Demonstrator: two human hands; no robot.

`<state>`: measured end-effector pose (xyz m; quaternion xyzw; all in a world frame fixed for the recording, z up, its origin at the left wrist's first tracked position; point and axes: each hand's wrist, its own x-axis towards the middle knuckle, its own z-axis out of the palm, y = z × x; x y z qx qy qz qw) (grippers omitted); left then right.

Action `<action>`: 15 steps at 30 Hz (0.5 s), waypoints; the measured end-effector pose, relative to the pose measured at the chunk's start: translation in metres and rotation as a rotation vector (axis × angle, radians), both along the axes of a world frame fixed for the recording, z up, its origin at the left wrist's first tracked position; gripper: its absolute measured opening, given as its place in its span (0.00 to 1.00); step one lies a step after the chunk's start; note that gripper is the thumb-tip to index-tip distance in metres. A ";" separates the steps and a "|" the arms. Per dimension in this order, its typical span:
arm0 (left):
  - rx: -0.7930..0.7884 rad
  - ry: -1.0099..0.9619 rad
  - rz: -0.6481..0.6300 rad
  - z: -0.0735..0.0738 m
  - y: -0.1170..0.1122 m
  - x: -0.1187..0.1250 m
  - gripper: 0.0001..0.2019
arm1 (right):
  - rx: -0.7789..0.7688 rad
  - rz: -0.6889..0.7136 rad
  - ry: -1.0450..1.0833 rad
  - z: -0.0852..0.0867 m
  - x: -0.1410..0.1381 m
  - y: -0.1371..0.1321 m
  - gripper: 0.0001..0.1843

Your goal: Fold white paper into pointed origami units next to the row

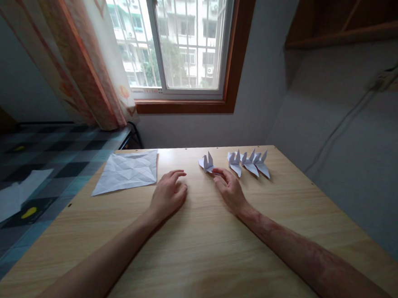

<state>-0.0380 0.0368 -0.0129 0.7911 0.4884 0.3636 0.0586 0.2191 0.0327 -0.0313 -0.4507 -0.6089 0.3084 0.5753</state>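
Observation:
A white folded paper crane [207,163] stands toward the far side of the wooden table. The fingertips of my right hand [229,189] reach its near right edge; whether they touch it I cannot tell. The fingers of that hand are slightly bent and not closed round the paper. My left hand [170,192] rests on the tabletop, open and loosely curved, holding nothing. Left of it lies a creased, unfolded white paper sheet [129,171]. Three more paper cranes [250,163] stand close together in a row, beyond and to the right of my right hand.
The wooden table [191,257] ends at the wall under a barred window [192,44]. At left is a bed with a checked cover [65,158], with white paper [11,199] on it. A curtain [70,44] hangs beside the window. A cable [340,122] runs down the right wall.

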 end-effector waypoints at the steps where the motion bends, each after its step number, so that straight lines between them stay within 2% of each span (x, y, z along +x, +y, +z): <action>1: 0.001 0.004 -0.009 0.000 -0.001 0.001 0.14 | 0.016 -0.026 -0.031 -0.001 0.000 0.000 0.19; 7: -0.009 0.022 -0.041 0.003 -0.004 0.003 0.10 | 0.062 -0.136 -0.176 -0.008 -0.003 -0.002 0.25; 15: -0.040 0.099 -0.077 0.007 -0.008 0.005 0.08 | 0.011 -0.196 -0.245 -0.012 -0.003 -0.005 0.30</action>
